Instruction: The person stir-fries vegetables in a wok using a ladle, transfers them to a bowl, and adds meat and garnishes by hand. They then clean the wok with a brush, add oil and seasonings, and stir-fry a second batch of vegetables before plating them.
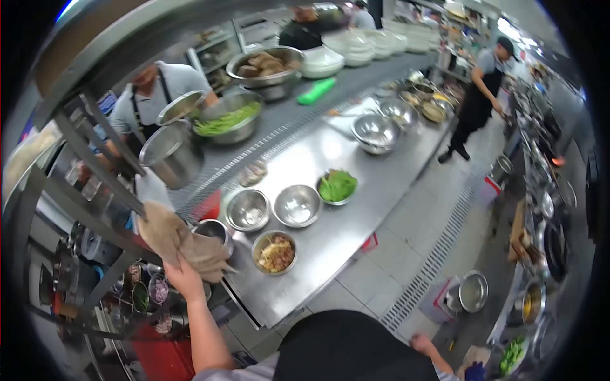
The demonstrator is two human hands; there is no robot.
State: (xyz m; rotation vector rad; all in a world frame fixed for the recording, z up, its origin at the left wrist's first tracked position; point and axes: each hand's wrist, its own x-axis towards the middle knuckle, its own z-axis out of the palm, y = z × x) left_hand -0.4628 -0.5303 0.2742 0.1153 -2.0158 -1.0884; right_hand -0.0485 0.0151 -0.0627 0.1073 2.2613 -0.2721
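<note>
My left hand (pixel 184 278) is closed on a brown cloth (pixel 175 241) at the left end of the steel counter (pixel 330 244). The cloth hangs over a metal pot (pixel 215 231). My right hand (pixel 422 343) is low at the right of my dark apron, fingers curled; whether it holds anything is too small to tell. Nearest the cloth on the counter are two empty steel bowls (pixel 248 210) (pixel 297 206), a bowl of shredded yellow and brown food (pixel 274 253) and a bowl of green leaves (pixel 337 187).
A metal rack (pixel 95 171) stands at the left. Behind the counter are a bowl of green beans (pixel 230 120), stacked white plates (pixel 349 47) and a person in grey (pixel 171 82). Another person (pixel 483 95) stands in the aisle by the right-hand stoves. A floor drain (pixel 432 254) runs along the aisle.
</note>
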